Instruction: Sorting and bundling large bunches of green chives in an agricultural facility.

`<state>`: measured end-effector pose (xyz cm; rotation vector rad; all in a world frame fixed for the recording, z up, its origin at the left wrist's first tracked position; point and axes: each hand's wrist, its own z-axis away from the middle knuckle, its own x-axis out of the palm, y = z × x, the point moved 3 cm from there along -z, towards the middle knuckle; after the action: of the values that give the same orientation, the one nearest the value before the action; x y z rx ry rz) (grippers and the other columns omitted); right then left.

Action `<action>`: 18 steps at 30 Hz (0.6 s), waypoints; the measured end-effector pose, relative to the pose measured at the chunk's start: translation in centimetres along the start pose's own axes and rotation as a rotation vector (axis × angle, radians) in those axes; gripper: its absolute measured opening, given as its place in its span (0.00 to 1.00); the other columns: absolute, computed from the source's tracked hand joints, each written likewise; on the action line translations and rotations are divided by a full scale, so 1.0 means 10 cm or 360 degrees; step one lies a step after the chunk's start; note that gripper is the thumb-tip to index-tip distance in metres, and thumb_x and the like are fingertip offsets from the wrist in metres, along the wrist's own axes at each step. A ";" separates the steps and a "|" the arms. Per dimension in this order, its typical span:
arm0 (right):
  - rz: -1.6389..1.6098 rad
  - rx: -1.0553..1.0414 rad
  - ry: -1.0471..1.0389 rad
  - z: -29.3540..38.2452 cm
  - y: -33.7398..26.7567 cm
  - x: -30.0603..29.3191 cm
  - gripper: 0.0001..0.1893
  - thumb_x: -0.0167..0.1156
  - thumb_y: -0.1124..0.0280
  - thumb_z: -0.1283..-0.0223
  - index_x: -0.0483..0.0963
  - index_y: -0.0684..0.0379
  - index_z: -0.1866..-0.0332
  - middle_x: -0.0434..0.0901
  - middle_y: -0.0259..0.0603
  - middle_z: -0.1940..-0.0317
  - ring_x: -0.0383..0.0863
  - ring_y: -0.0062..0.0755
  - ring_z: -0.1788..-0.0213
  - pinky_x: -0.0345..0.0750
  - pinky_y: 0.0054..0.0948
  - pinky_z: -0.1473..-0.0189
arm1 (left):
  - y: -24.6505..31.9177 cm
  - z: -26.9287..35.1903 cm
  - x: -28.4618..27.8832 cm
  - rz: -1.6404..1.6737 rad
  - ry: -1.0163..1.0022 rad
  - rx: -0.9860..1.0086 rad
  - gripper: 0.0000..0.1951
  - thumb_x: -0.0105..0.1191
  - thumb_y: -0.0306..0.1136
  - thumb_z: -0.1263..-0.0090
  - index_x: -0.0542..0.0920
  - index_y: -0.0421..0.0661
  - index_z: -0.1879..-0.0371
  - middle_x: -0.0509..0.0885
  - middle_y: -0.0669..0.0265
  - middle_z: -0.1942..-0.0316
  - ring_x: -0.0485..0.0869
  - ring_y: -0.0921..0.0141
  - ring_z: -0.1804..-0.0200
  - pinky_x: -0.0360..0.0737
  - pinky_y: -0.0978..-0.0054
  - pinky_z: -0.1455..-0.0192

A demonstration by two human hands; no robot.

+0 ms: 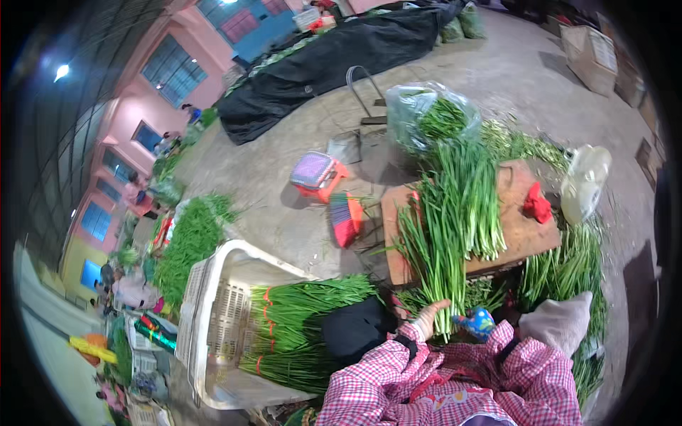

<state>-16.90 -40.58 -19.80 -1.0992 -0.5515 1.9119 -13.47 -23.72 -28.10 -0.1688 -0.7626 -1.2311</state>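
Note:
My left hand is closed round the pale stem ends of a bunch of long green chives, just in front of my body. Their leaf tips point away and lie over the tilted brown board. My right hand, in a blue patterned glove, is beside the same stem ends; whether its fingers grip anything is not clear. A larger pile of chives rests on the board, white ends towards me. A red cloth or bag lies at the board's right.
Left of me, a white plastic crate contains chive bundles tied with orange bands. Loose chives lie at my right. Behind the board stand a clear plastic bag of greens and a small stool. Other people sit far left.

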 end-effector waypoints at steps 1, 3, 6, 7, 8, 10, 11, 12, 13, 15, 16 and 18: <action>-0.0125 0.0053 -0.0114 0.00 -0.02 0.00 0.28 0.68 0.47 0.53 0.78 0.69 0.67 0.80 0.46 0.76 0.78 0.33 0.74 0.74 0.35 0.70 | 0.01 0.03 0.03 0.0042 0.0005 0.0013 0.15 0.57 0.39 0.38 0.78 0.42 0.57 0.85 0.57 0.66 0.84 0.59 0.66 0.81 0.54 0.60; -0.0226 0.0138 -0.0217 0.08 -0.02 -0.01 0.30 0.69 0.46 0.54 0.78 0.70 0.65 0.81 0.46 0.74 0.79 0.30 0.72 0.74 0.34 0.70 | -0.02 0.09 0.09 0.0119 -0.0054 -0.0025 0.15 0.58 0.39 0.38 0.78 0.43 0.57 0.85 0.58 0.67 0.84 0.59 0.67 0.81 0.54 0.61; 0.0078 0.0098 -0.0385 -0.11 0.18 0.14 0.22 0.64 0.50 0.46 0.80 0.65 0.69 0.81 0.41 0.80 0.79 0.27 0.78 0.75 0.33 0.73 | -0.03 0.01 -0.05 0.0323 -0.0101 0.0114 0.17 0.57 0.40 0.39 0.78 0.42 0.57 0.85 0.58 0.66 0.84 0.58 0.66 0.82 0.54 0.62; -0.0012 0.0037 -0.0426 -0.14 0.13 0.16 0.23 0.63 0.49 0.45 0.80 0.64 0.70 0.81 0.40 0.81 0.78 0.26 0.79 0.74 0.33 0.74 | 0.01 0.05 -0.05 0.0331 -0.0086 0.0157 0.18 0.57 0.41 0.39 0.78 0.42 0.56 0.84 0.58 0.66 0.84 0.58 0.66 0.82 0.53 0.63; -0.0109 0.0006 -0.0447 -0.15 0.07 0.17 0.23 0.62 0.48 0.45 0.80 0.64 0.71 0.80 0.40 0.82 0.76 0.25 0.80 0.73 0.33 0.75 | 0.07 0.10 -0.01 0.0337 -0.0079 0.0167 0.19 0.57 0.42 0.39 0.77 0.42 0.55 0.84 0.58 0.65 0.83 0.58 0.65 0.82 0.52 0.64; -0.0203 -0.0130 -0.0452 -0.48 0.45 0.43 0.25 0.59 0.47 0.42 0.79 0.65 0.70 0.79 0.40 0.79 0.73 0.25 0.79 0.71 0.33 0.75 | 0.19 0.29 0.14 0.0278 -0.0409 0.0083 0.21 0.57 0.45 0.39 0.77 0.42 0.53 0.84 0.58 0.65 0.83 0.58 0.66 0.82 0.50 0.65; -0.0773 -0.0409 -0.0665 -0.40 0.21 0.39 0.24 0.57 0.49 0.39 0.78 0.65 0.68 0.81 0.42 0.77 0.73 0.26 0.78 0.72 0.33 0.73 | 0.26 0.36 0.19 0.0251 -0.0450 0.0078 0.21 0.56 0.45 0.38 0.77 0.42 0.53 0.84 0.58 0.65 0.83 0.58 0.66 0.82 0.50 0.66; -0.0268 -0.0432 -0.0463 -0.32 0.00 0.25 0.22 0.54 0.52 0.36 0.78 0.64 0.68 0.82 0.41 0.76 0.73 0.25 0.79 0.71 0.31 0.73 | 0.22 0.42 0.21 0.0235 -0.0491 0.0063 0.21 0.56 0.45 0.37 0.77 0.42 0.53 0.84 0.59 0.65 0.83 0.58 0.66 0.82 0.49 0.66; -0.0104 -0.0294 -0.0445 -0.41 0.12 0.31 0.21 0.53 0.53 0.35 0.79 0.63 0.68 0.82 0.37 0.77 0.73 0.22 0.79 0.71 0.28 0.74 | 0.18 0.39 0.17 0.0200 -0.0437 0.0078 0.20 0.56 0.44 0.37 0.77 0.42 0.53 0.84 0.59 0.65 0.83 0.59 0.67 0.82 0.50 0.67; -0.0881 0.0126 -0.0586 -0.26 0.08 0.27 0.21 0.55 0.53 0.36 0.78 0.62 0.71 0.81 0.36 0.80 0.75 0.20 0.78 0.73 0.25 0.73 | 0.14 0.32 0.14 0.0137 -0.0362 0.0061 0.18 0.56 0.42 0.36 0.76 0.41 0.53 0.84 0.60 0.65 0.83 0.60 0.67 0.82 0.52 0.68; -0.0996 0.0179 -0.0545 -0.24 0.14 0.30 0.22 0.56 0.52 0.37 0.77 0.62 0.73 0.81 0.37 0.80 0.76 0.22 0.80 0.73 0.26 0.76 | 0.10 0.30 0.14 0.0117 -0.0332 0.0042 0.18 0.56 0.40 0.35 0.76 0.41 0.53 0.83 0.60 0.65 0.83 0.61 0.67 0.83 0.53 0.69; -0.0960 0.0304 -0.0545 -0.16 0.07 0.27 0.22 0.56 0.51 0.37 0.77 0.63 0.74 0.81 0.38 0.80 0.76 0.24 0.82 0.73 0.26 0.78 | 0.06 0.27 0.13 -0.0004 -0.0217 0.0071 0.17 0.57 0.37 0.38 0.77 0.40 0.54 0.84 0.60 0.64 0.82 0.63 0.68 0.82 0.59 0.71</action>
<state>-16.54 -38.77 -22.47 -0.4096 -0.7683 1.5712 -13.97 -23.16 -25.14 -0.2170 -0.9077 -1.2130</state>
